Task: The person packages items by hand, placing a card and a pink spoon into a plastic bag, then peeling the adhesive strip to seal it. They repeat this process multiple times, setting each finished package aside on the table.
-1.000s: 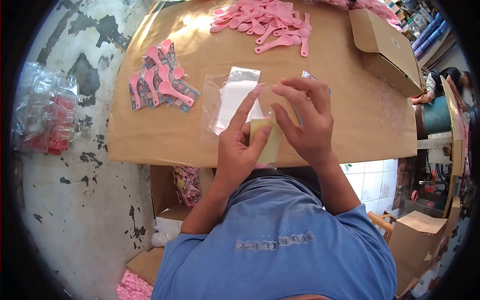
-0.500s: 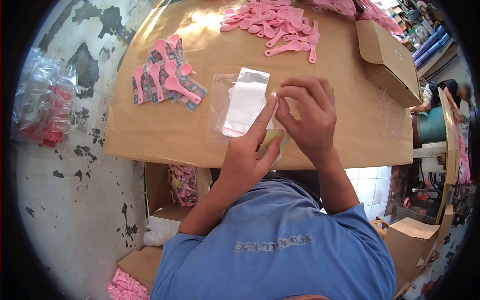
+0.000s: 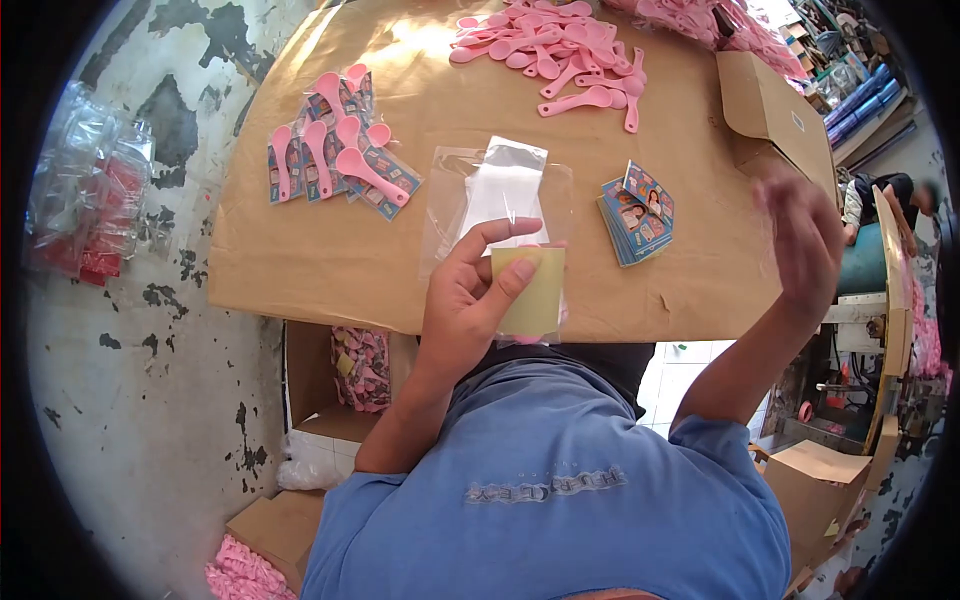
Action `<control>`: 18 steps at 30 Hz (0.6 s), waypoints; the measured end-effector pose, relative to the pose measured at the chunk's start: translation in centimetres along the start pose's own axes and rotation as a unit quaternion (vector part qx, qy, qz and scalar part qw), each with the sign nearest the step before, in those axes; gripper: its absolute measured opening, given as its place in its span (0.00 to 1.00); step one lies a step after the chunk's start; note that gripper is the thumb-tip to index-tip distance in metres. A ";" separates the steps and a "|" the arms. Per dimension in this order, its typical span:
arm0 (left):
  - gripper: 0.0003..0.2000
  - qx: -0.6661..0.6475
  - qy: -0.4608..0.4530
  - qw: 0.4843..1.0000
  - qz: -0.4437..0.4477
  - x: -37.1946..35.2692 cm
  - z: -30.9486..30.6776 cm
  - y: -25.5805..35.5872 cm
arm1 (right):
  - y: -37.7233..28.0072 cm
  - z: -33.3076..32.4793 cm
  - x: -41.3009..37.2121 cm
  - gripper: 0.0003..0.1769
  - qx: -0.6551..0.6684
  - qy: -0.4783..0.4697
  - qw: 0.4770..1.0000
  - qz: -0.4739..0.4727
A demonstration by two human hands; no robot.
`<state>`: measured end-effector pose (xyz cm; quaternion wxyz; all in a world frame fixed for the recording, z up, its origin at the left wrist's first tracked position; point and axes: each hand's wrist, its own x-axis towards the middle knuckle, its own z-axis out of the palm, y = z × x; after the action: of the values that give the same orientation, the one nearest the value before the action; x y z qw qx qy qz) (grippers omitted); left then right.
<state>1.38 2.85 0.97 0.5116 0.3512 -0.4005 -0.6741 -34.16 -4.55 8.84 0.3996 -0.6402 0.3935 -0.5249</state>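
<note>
My left hand (image 3: 465, 300) pinches a small clear bag with a yellow card inside (image 3: 530, 290), holding it upright at the near edge of the brown paper-covered table (image 3: 300, 260). My right hand (image 3: 805, 240) is blurred, out to the right near the cardboard box (image 3: 775, 110), with nothing visible in it. Just beyond the held bag lies a stack of empty clear bags (image 3: 495, 190). A small pile of printed cards (image 3: 635, 212) sits right of them.
Loose pink spoons (image 3: 550, 45) are heaped at the far side of the table. Packed spoons on cards (image 3: 335, 150) lie far left. Plastic bundles (image 3: 85, 190) rest on the floor at left. Another person (image 3: 885, 195) sits at far right.
My right hand left the bag and swung out to the right. The printed cards it covered are now exposed. My left hand keeps hold of the bag.
</note>
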 end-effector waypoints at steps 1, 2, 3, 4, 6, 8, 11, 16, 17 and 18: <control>0.19 -0.007 0.003 1.000 0.009 0.1 0.1 -0.2 | 0.4 -1.1 0.0 0.15 -0.120 0.087 0.987 0.068; 0.18 -0.013 0.007 1.000 0.019 0.2 0.3 -0.4 | 1.1 -1.9 -0.4 0.15 -0.247 0.166 0.954 0.027; 0.17 -0.019 0.011 0.999 0.027 0.4 0.5 -0.5 | 2.2 -2.5 -1.1 0.16 -0.367 0.244 0.898 -0.012; 0.16 -0.007 0.013 0.999 0.042 0.7 0.7 -0.4 | 3.1 -2.9 -1.4 0.17 -0.477 0.313 0.819 -0.053; 0.15 0.018 0.027 0.997 0.069 0.9 1.1 -0.6 | 3.4 -2.0 -1.5 0.18 -0.490 0.331 0.800 -0.099; 0.15 0.042 0.031 0.994 0.092 1.1 1.6 -1.3 | 1.8 4.3 -2.3 0.17 -0.304 0.251 0.914 -0.097; 0.16 0.056 0.023 0.994 0.091 1.7 2.7 -1.2 | 2.8 9.7 -4.5 0.12 -0.040 0.033 0.998 0.029; 0.16 0.091 0.023 0.991 0.096 1.7 3.2 -1.2 | 3.9 12.9 -5.5 0.09 0.088 -0.054 0.989 0.102; 0.15 0.086 0.025 0.992 0.090 1.7 3.3 -1.1 | 4.1 13.1 -5.5 0.09 0.113 -0.042 0.986 0.111; 0.15 0.080 0.028 0.993 0.084 1.6 3.3 -0.9 | 4.3 13.2 -5.5 0.09 0.138 -0.031 0.983 0.120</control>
<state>-2.31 2.04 1.47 0.5479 0.3746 -0.4666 -0.5846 -22.24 0.23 1.23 0.5563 -0.5427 0.3787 -0.5026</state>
